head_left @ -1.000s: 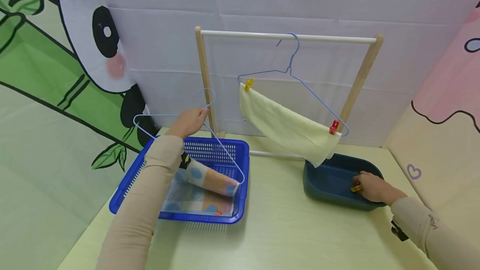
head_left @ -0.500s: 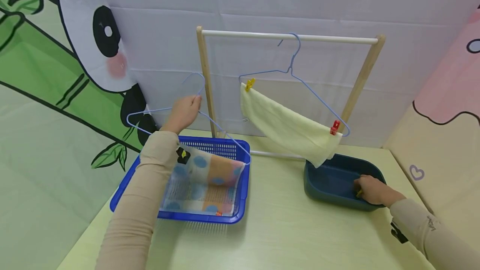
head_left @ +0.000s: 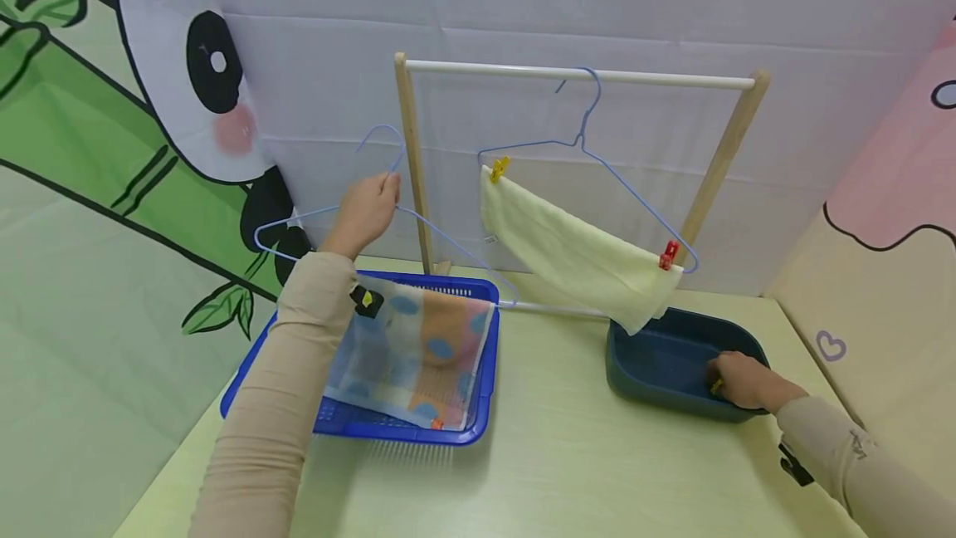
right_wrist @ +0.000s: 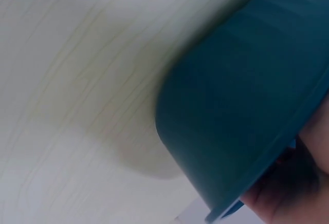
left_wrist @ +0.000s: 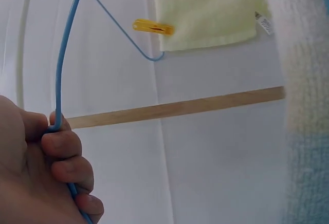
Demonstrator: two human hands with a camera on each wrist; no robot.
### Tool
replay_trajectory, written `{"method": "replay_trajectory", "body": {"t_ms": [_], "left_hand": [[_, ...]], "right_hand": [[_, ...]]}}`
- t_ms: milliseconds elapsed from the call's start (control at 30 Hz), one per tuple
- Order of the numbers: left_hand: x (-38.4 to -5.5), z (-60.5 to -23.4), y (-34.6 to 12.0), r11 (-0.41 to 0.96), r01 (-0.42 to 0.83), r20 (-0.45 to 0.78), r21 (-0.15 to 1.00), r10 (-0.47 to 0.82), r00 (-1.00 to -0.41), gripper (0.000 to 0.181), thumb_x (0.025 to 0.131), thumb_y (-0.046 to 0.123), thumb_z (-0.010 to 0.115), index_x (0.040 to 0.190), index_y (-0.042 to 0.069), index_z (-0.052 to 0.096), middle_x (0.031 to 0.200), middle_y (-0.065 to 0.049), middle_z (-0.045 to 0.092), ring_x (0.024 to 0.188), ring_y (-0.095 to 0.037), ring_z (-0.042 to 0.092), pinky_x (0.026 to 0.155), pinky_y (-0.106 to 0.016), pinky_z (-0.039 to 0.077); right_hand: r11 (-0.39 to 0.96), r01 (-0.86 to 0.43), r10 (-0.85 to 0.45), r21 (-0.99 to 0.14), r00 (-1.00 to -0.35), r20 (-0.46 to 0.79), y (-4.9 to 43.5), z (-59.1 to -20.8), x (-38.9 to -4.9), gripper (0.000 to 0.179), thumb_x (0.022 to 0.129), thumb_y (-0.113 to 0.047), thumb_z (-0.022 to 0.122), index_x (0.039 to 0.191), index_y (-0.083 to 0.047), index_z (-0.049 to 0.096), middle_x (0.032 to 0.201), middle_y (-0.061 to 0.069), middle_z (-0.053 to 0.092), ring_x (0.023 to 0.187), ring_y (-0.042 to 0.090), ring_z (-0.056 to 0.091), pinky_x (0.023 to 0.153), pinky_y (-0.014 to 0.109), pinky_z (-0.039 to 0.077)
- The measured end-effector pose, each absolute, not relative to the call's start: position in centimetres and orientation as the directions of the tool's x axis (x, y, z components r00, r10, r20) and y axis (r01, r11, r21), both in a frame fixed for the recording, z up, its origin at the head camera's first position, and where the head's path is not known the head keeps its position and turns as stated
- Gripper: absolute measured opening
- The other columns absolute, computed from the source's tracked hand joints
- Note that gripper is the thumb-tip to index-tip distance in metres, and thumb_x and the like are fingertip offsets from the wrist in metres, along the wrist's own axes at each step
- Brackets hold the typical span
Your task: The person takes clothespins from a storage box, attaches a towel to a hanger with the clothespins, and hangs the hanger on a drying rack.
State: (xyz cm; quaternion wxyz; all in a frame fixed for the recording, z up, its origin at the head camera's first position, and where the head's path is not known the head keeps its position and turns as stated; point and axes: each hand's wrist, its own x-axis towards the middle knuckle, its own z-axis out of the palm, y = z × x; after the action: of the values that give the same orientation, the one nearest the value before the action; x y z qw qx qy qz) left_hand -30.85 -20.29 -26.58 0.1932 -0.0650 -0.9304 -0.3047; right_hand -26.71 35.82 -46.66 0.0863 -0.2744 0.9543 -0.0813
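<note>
My left hand (head_left: 364,214) grips a blue wire hanger (head_left: 456,246) just below its hook, raised over the blue basket. A towel (head_left: 426,347) with orange and white patches and blue dots hangs below it, its lower part still at the basket; whatever joins towel to hanger is hidden by my arm. In the left wrist view, fingers curl round the hanger wire (left_wrist: 62,64). My right hand (head_left: 739,379) is inside the dark teal bin (head_left: 635,384), with a yellow clothespin (head_left: 717,387) partly showing at its fingertips. The right wrist view mostly shows the bin's outer wall (right_wrist: 231,90).
A wooden rack with a white rod (head_left: 485,68) stands at the back. On it hangs another blue hanger (head_left: 635,188) carrying a pale yellow towel (head_left: 560,243), clipped by a yellow clothespin (head_left: 499,169) and a red one (head_left: 668,255). The blue basket (head_left: 485,405) stands front left.
My left hand has lifted the hanger up and slightly left, and the patterned towel has risen and unfolded with it. The right hand stays in the bin, its clothespin now less visible.
</note>
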Motion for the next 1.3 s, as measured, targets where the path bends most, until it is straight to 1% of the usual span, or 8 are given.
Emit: {"method": "replay_trajectory", "body": {"t_ms": [100, 267, 400, 567, 867, 1067, 1200, 1300], "left_hand": [[-30.6, -26.0, -20.0, 0.809, 0.244, 0.411, 0.535, 0.004, -0.912, 0.044, 0.104, 0.029, 0.027, 0.081, 0.002, 0.054, 0.068, -0.009, 0.048, 0.062, -0.026, 0.042, 0.059, -0.035, 0.034], [-30.5, -25.5, -19.6, 0.809, 0.241, 0.407, 0.535, 0.003, -0.914, 0.042, 0.104, 0.029, 0.027, 0.083, 0.004, 0.053, 0.070, -0.009, 0.048, 0.065, -0.026, 0.043, 0.061, -0.035, 0.034], [-30.2, -25.3, -19.2, 0.808, 0.234, 0.397, 0.541, 0.000, -0.918, 0.043, 0.104, 0.030, 0.028, 0.085, 0.002, 0.055, 0.071, -0.009, 0.048, 0.065, -0.026, 0.043, 0.060, -0.035, 0.034], [-29.9, -25.2, -18.7, 0.793, 0.229, 0.385, 0.564, -0.007, -0.923, 0.042, 0.104, 0.030, 0.028, 0.084, 0.003, 0.054, 0.069, -0.008, 0.047, 0.065, -0.025, 0.042, 0.060, -0.034, 0.033], [-29.7, -25.2, -18.1, 0.779, 0.238, 0.387, 0.580, -0.006, -0.922, 0.043, 0.104, 0.028, 0.030, 0.086, 0.002, 0.057, 0.068, -0.008, 0.046, 0.065, -0.025, 0.042, 0.060, -0.033, 0.033], [-29.6, -25.0, -17.7, 0.759, 0.236, 0.365, 0.607, -0.003, -0.931, 0.042, 0.104, 0.029, 0.029, 0.087, 0.001, 0.055, 0.067, -0.007, 0.042, 0.061, -0.022, 0.037, 0.056, -0.032, 0.030], [-29.5, -24.9, -17.4, 0.760, 0.253, 0.381, 0.598, 0.008, -0.925, 0.042, 0.104, 0.028, 0.029, 0.085, 0.001, 0.055, 0.066, -0.007, 0.042, 0.060, -0.022, 0.037, 0.056, -0.032, 0.030], [-29.5, -24.9, -17.2, 0.757, 0.260, 0.383, 0.599, 0.015, -0.924, 0.043, 0.104, 0.030, 0.029, 0.085, 0.003, 0.056, 0.065, -0.006, 0.042, 0.059, -0.021, 0.037, 0.055, -0.031, 0.030]], "right_hand": [[0.842, -0.508, -0.531, -0.179, -0.840, -0.114, 35.9, -46.7, -26.7, 0.011, 0.077, 0.007, 0.064, 0.086, 0.000, 0.068, 0.083, 0.008, 0.060, 0.081, 0.033, 0.059, 0.070, 0.045, 0.050], [0.844, -0.513, -0.531, -0.157, -0.840, -0.110, 35.9, -46.7, -26.7, 0.009, 0.078, 0.006, 0.064, 0.086, 0.003, 0.067, 0.082, 0.009, 0.056, 0.079, 0.031, 0.056, 0.069, 0.044, 0.049], [0.844, -0.511, -0.531, -0.166, -0.840, -0.113, 35.8, -46.7, -26.6, 0.009, 0.078, 0.006, 0.064, 0.086, 0.004, 0.066, 0.082, 0.010, 0.056, 0.079, 0.031, 0.056, 0.069, 0.045, 0.049], [0.847, -0.502, -0.522, -0.172, -0.847, -0.101, 35.7, -46.5, -26.5, 0.011, 0.078, 0.008, 0.062, 0.086, 0.004, 0.067, 0.082, 0.011, 0.058, 0.080, 0.033, 0.057, 0.070, 0.046, 0.049], [0.869, -0.472, -0.487, -0.148, -0.869, -0.090, 35.8, -46.4, -26.2, 0.010, 0.080, 0.010, 0.059, 0.085, 0.003, 0.063, 0.081, 0.012, 0.055, 0.074, 0.028, 0.055, 0.065, 0.043, 0.048], [0.877, -0.440, -0.467, -0.194, -0.875, -0.126, 35.8, -46.3, -26.3, 0.012, 0.079, 0.009, 0.058, 0.077, -0.003, 0.060, 0.076, 0.008, 0.055, 0.068, 0.021, 0.050, 0.060, 0.039, 0.044], [0.875, -0.435, -0.469, -0.213, -0.871, -0.149, 35.9, -46.3, -26.3, 0.014, 0.080, 0.010, 0.056, 0.077, -0.004, 0.059, 0.075, 0.006, 0.054, 0.066, 0.018, 0.047, 0.058, 0.037, 0.042], [0.866, -0.455, -0.486, -0.209, -0.863, -0.135, 36.1, -46.5, -26.3, 0.016, 0.078, 0.012, 0.056, 0.076, -0.004, 0.058, 0.072, 0.004, 0.052, 0.064, 0.018, 0.044, 0.058, 0.036, 0.040]]}}
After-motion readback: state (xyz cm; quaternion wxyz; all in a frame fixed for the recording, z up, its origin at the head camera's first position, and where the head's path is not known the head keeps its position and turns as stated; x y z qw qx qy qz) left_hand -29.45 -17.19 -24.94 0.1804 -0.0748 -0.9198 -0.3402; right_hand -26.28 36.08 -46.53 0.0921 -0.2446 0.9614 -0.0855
